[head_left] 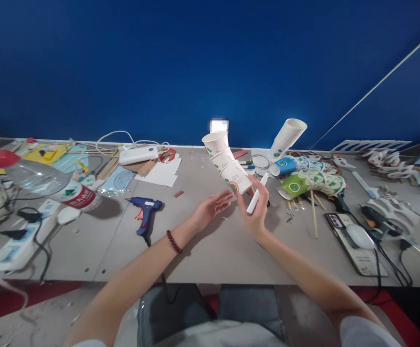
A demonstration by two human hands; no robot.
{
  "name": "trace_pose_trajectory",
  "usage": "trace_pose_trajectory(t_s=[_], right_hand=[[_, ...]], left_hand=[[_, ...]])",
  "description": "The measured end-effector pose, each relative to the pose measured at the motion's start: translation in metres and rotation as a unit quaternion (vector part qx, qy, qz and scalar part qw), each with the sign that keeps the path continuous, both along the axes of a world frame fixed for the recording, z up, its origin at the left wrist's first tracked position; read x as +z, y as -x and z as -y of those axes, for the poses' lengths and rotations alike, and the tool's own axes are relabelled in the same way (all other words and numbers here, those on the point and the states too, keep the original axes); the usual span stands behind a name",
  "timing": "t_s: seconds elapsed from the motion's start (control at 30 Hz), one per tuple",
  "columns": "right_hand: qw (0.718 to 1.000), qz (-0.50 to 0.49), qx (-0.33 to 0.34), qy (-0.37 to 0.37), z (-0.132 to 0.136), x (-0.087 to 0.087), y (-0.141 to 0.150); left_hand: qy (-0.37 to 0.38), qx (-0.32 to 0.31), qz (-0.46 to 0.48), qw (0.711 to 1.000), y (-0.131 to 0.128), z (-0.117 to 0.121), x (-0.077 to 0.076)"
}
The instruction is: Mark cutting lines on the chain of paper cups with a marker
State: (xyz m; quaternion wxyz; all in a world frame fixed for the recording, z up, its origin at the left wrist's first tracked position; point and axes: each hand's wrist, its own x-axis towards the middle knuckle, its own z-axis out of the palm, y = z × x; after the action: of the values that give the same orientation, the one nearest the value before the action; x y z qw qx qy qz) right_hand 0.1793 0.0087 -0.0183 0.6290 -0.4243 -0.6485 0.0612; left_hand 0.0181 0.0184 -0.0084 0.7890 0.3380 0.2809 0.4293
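A blue wall (210,58) backs the grey bench (213,260). Over its middle, the right hand (255,219) has its fingers closed on the near end of a chain of 3 paper cups (226,163), with a white pen (253,202) in the same grip. The left hand's (208,212) fingers are extended, gripping nothing, just beside the near cup. Sharing 1 grip, the pen could slip or dent the thin cup; held at 1 end, the chain might part at a joint.

One wide, head-worn view looks forward and down from above the near side of a grey table (198,262) toward a blue wall (195,62), close enough that the left hand (211,210) and right hand (256,219) appear near the centre.
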Motion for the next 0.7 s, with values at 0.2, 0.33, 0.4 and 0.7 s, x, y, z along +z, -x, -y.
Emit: trace_pose_trajectory(t_s=[0.2, 0.33, 0.4, 0.7], right_hand=[[0.994, 0.07, -0.043, -0.078, 0.001, 0.004, 0.004], [0.976, 0.152, -0.03, -0.151, 0.004, 0.0, 0.002], [0.968, 0.194, -0.002, -0.162, 0.007, -0.004, 0.0], [0.954, 0.257, 0.115, -0.104, 0.013, 0.001, 0.0]], left_hand=[[-0.048, 0.046, 0.004, 0.998, 0.0, -0.002, -0.003], [-0.046, 0.118, -0.003, 0.992, -0.002, -0.007, -0.002], [-0.05, 0.117, -0.004, 0.992, -0.001, -0.009, 0.001], [-0.065, 0.08, 0.07, 0.992, 0.001, -0.006, 0.004]])
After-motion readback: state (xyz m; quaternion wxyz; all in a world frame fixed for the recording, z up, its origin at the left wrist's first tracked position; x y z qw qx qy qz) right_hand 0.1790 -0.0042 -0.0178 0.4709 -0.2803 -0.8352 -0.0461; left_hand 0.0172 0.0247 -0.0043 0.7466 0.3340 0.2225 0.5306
